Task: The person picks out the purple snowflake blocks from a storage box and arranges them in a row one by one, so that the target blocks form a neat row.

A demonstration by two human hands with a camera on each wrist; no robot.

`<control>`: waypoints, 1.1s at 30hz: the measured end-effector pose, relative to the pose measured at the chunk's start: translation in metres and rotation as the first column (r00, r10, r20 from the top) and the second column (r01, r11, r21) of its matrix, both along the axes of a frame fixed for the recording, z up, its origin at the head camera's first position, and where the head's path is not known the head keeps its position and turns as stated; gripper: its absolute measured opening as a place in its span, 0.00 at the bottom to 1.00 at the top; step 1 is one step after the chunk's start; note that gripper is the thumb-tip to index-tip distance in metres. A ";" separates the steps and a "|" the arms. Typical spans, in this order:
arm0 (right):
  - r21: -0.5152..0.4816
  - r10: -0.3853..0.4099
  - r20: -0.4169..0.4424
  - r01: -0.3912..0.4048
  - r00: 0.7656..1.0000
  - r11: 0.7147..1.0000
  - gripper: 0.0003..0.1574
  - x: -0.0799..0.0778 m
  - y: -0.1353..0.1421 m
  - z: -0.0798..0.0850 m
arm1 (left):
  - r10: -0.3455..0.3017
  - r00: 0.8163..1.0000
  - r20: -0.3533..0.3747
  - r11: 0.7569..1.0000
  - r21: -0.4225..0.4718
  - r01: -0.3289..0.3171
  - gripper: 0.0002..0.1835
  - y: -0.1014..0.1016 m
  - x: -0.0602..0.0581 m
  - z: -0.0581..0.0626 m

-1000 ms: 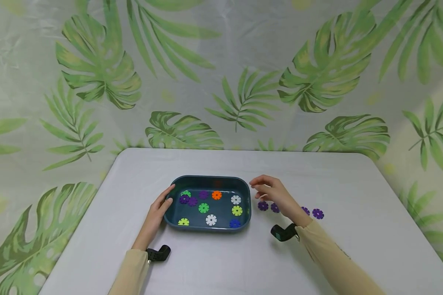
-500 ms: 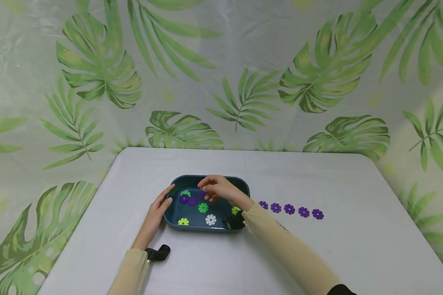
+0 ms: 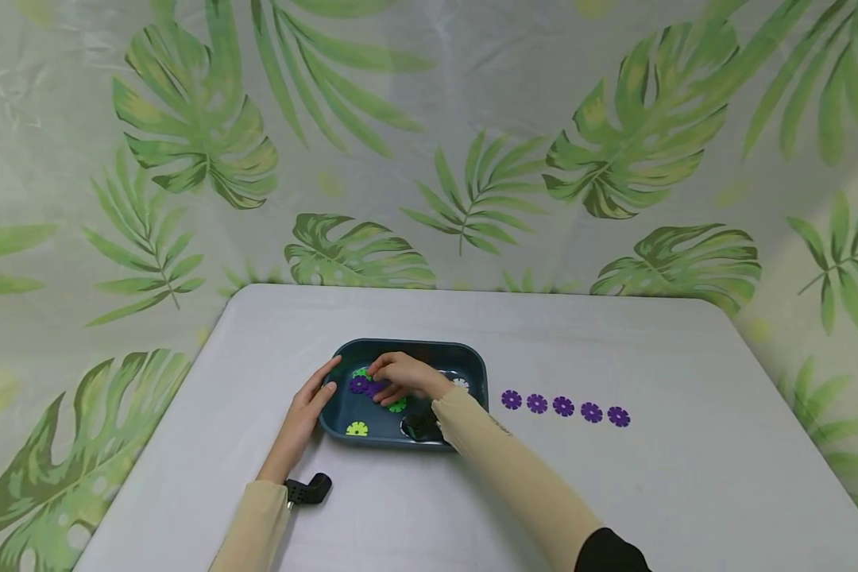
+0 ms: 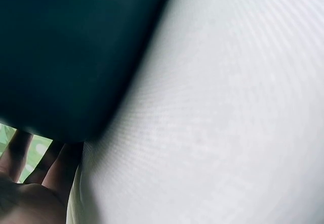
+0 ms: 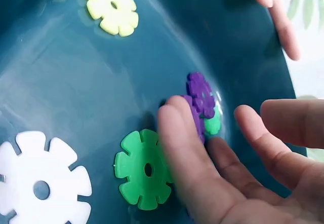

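A dark blue-green tray (image 3: 372, 441) holds several flower-shaped plastic discs. My left hand (image 3: 307, 403) holds the tray's left end, thumb over the rim and fingers along the outer wall. Inside the tray, my right hand (image 3: 405, 376) has its thumb and a finger on either side of a purple disc (image 5: 195, 115); the index finger is spread. Whether they pinch it, I cannot tell. Another purple disc (image 5: 201, 95) overlaps it, with a green disc (image 5: 212, 122) partly hidden behind. A nearer green disc (image 5: 144, 169) lies beside the thumb.
A yellow disc (image 5: 112, 6) and a white disc (image 5: 43, 178) lie in the tray; my right hand and sleeve cover other pieces. Right of the tray, several purple discs (image 3: 563, 407) form a row on the white table (image 3: 579, 342). A leaf-patterned cloth (image 3: 472, 191) hangs behind.
My right hand has moved left from beside the row, over the tray's right side, and down to the purple discs. The left hand stays on the tray.
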State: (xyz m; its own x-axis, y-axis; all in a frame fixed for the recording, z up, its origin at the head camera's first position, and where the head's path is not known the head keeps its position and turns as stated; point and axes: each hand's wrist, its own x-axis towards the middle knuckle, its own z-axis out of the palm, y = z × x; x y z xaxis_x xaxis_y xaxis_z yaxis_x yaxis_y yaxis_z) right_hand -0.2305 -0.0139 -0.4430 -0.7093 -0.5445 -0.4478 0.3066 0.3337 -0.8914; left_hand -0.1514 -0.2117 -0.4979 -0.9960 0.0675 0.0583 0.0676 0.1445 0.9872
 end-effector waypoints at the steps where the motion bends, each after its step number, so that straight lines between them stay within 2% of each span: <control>1: 0.005 -0.001 0.005 0.001 1.000 1.000 0.16 0.000 -0.001 0.000 | 0.000 1.000 -0.001 1.000 0.001 0.000 0.24 0.000 0.000 0.000; 8: 0.040 0.013 -0.003 -0.013 1.000 0.999 0.17 0.000 -0.003 0.000 | -0.001 1.000 0.000 1.000 0.010 0.001 0.24 0.000 -0.001 0.000; 10: 0.045 0.013 -0.010 -0.013 1.000 0.999 0.17 0.000 -0.003 0.000 | -0.003 1.000 0.009 1.000 0.013 0.003 0.24 0.002 0.003 0.008; 13: 0.056 0.019 -0.031 -0.017 0.999 0.998 0.16 0.000 -0.003 -0.001 | -0.003 1.000 0.017 1.000 0.010 0.002 0.24 0.003 0.003 0.010; 15: 0.064 0.018 -0.048 -0.015 0.999 0.998 0.14 0.000 -0.003 -0.001 | 0.002 1.000 0.021 1.000 0.006 -0.002 0.24 0.003 0.003 0.010; 17: 0.074 0.015 -0.066 -0.010 0.998 0.997 0.12 -0.001 -0.004 -0.003 | 0.009 1.000 0.017 1.000 0.002 -0.009 0.24 0.001 0.000 0.002; 21: 0.098 0.008 -0.095 0.001 0.995 0.995 0.07 -0.001 -0.004 -0.005 | 0.013 1.000 0.023 1.000 0.000 -0.013 0.24 0.001 0.000 0.002; 27: 0.111 0.053 -0.132 -0.038 0.990 0.993 0.07 -0.002 -0.001 -0.003 | -0.009 1.000 0.030 1.000 0.029 0.008 0.24 0.004 0.006 0.019; 30: 0.078 0.084 -0.146 -0.073 0.986 0.994 0.11 -0.005 0.005 -0.001 | -0.016 0.999 0.031 1.000 0.024 0.016 0.25 0.007 0.010 0.028; 33: 0.029 0.110 -0.167 -0.106 0.980 0.994 0.13 -0.008 0.015 0.004 | -0.014 0.999 0.034 1.000 0.014 0.013 0.25 0.008 0.011 0.031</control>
State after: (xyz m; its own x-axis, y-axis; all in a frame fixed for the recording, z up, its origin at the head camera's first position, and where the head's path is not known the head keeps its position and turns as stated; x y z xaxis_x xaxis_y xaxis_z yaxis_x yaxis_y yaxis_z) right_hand -0.2382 0.0009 -0.4394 -0.7130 -0.6142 -0.3383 0.1137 0.3748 -0.9201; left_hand -0.1401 -0.2035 -0.4670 -0.9965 0.0802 0.0253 0.0356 0.1305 0.9908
